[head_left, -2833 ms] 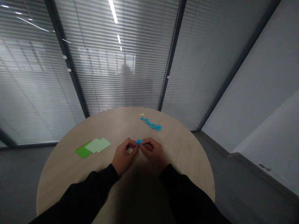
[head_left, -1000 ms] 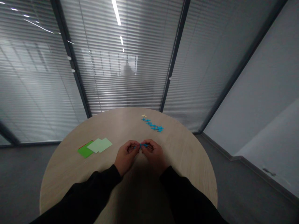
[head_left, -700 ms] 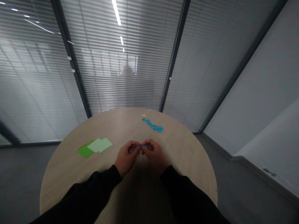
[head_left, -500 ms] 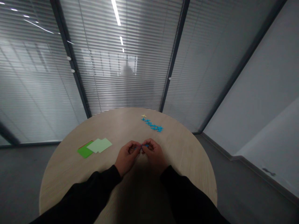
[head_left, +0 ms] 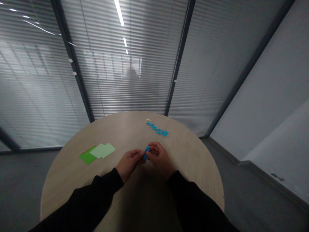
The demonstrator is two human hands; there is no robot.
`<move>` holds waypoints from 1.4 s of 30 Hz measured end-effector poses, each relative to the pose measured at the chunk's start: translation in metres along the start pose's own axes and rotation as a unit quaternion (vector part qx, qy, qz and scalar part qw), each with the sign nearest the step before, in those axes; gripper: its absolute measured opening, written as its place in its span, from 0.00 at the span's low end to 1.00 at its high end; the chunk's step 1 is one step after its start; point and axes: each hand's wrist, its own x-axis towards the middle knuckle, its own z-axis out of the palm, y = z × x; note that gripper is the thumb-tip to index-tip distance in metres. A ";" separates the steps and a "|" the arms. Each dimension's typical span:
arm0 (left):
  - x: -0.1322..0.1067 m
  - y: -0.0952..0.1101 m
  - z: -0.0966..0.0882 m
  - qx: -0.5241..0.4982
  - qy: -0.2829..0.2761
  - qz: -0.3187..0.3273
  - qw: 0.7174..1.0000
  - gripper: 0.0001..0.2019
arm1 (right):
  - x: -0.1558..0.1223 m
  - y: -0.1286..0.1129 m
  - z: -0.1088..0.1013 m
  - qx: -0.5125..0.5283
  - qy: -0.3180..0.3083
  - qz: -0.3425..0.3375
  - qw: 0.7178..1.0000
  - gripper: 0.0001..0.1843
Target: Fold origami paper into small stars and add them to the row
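Small blue piece (head_left: 146, 149) held at the middle of a round table (head_left: 190, 161)

The blue piece stands on a slant between the person's fingertips, one end pointing away and slightly to the right. The left hand (head_left: 128, 163) grips it from its side, thumb and fingers pinched together. The right hand (head_left: 161, 161) pinches it from the other side, the thumb against it and the fingers curled around the far end. Its exact shape is partly hidden by the fingers.

Farther off, a slanting row of blue folded shapes (head_left: 157, 129) lies on the table, bunched closest at its right end. Just beyond its left end sits a small yellow star shape (head_left: 148, 120).

To the left of the hands, two light green sheets (head_left: 102, 150) overlap a brighter green sheet (head_left: 87, 157), which has a red strip along its far edge.

Black sleeves (head_left: 101, 188) cover both forearms. Past the table stand panels of horizontal blinds (head_left: 130, 96) in dark frames, with a pale wall (head_left: 270, 109) to the right and grey floor (head_left: 243, 183) around.
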 end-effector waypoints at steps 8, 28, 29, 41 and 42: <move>-0.001 -0.002 0.002 -0.059 -0.007 0.000 0.998 0.15 | -0.005 -0.003 0.001 -0.045 0.000 0.011 0.999 0.13; -0.002 -0.002 0.005 0.083 0.001 0.048 0.995 0.16 | -0.006 -0.005 0.003 -0.059 0.010 0.045 0.997 0.10; -0.002 -0.001 0.005 0.095 -0.002 0.052 0.994 0.16 | -0.006 -0.006 0.003 -0.055 0.010 0.042 0.998 0.10; -0.002 -0.001 0.007 0.125 0.001 0.078 0.989 0.18 | -0.008 -0.015 0.004 -0.022 -0.026 0.042 0.999 0.14; -0.002 -0.001 0.007 0.123 0.003 0.079 0.989 0.18 | -0.008 -0.015 0.003 -0.021 -0.032 0.041 0.998 0.14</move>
